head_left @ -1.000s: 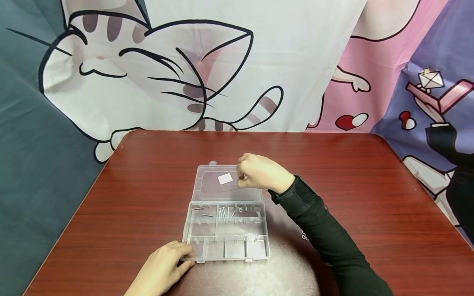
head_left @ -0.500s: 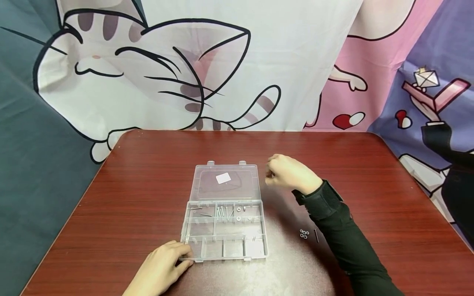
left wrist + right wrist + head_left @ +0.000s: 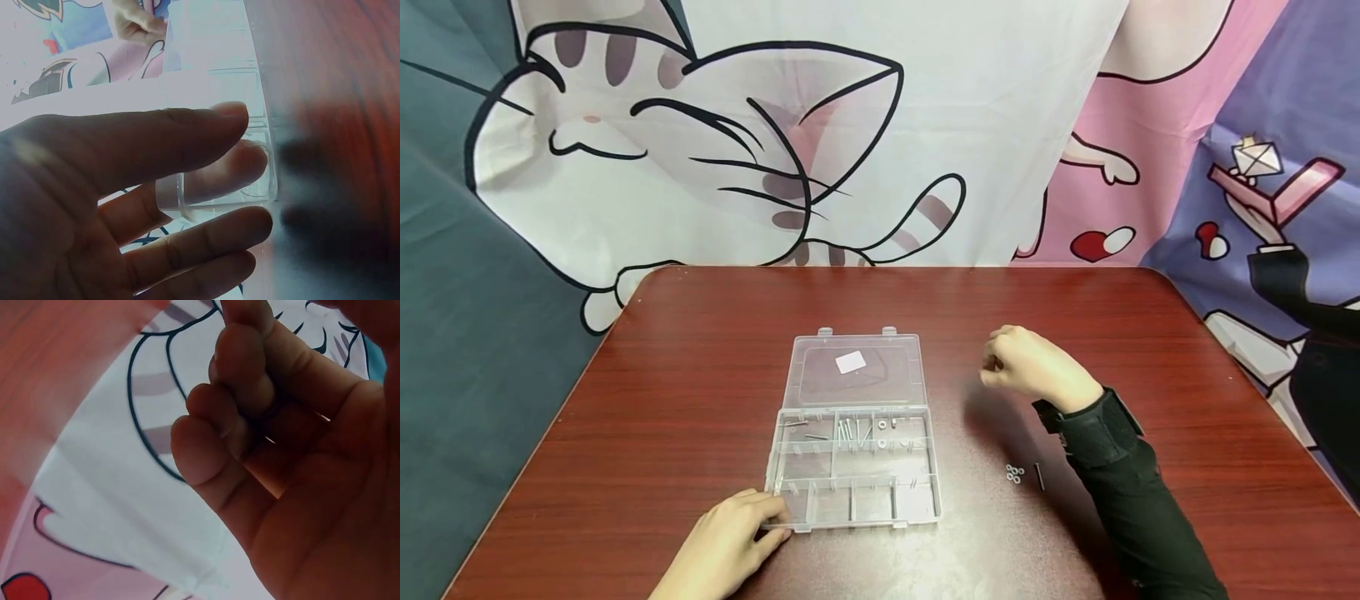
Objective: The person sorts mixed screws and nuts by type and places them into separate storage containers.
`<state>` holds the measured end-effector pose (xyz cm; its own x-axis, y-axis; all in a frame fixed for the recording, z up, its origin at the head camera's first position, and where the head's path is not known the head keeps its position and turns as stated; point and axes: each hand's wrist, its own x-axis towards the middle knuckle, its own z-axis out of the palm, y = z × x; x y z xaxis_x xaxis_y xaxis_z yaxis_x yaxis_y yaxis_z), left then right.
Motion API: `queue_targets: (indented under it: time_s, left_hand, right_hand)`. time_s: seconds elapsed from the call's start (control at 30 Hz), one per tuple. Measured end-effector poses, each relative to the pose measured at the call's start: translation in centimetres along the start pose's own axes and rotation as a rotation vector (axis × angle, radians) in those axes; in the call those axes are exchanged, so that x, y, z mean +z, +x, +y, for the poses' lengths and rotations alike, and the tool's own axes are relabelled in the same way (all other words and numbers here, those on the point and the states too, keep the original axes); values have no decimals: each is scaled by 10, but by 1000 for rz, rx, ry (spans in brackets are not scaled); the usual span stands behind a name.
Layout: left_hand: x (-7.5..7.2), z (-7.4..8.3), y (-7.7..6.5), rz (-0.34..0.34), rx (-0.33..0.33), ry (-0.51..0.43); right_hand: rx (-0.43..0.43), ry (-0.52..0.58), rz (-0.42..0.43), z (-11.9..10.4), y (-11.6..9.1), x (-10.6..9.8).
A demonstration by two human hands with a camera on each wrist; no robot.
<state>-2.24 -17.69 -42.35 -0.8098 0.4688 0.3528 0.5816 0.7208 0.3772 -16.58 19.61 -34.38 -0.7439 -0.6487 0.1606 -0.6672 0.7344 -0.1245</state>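
On the table stands a clear compartment box (image 3: 853,458) with its lid (image 3: 808,383) folded back. My left hand (image 3: 737,533) grips its near left corner. In the left wrist view the thumb lies over the clear wall (image 3: 272,162) with the index finger behind it. My right hand (image 3: 1037,367) is raised right of the lid, its fingers curled; I cannot tell whether it pinches something small. In the right wrist view its palm (image 3: 325,506) shows bare. Several nuts (image 3: 1014,473) and a screw (image 3: 1039,477) lie on the table below that hand.
Several screws (image 3: 847,432) and nuts (image 3: 882,425) lie in the box's back compartments. A white label (image 3: 851,362) sits on the lid. A cartoon-print cloth (image 3: 1000,125) hangs behind the table's far edge (image 3: 895,268).
My right hand has moved right, from over the lid to beside it, uncovering the nuts and screw on the table. The left hand stays on the box corner.
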Motion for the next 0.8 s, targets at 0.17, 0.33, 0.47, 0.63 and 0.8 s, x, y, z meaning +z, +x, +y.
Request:
queue_targets:
  time_s: [0.17,0.33,0.47,0.63,0.8]
  left_hand:
    - [0,0,-1,4,8,0]
    - [0,-2,-1,1,12,-10]
    - [0,-2,0,-9,-4,-9]
    - [1,-3,0,-22,-15,-9]
    - [3,-4,1,-28,-9,-13]
  right_hand:
    - [42,-5,-27,6,-21,0]
    - [109,10,-73,9,-40,2]
    - [148,37,-91,11,-52,4]
    - [181,53,-112,10,-64,8]
    - [238,69,-132,5,-75,10]
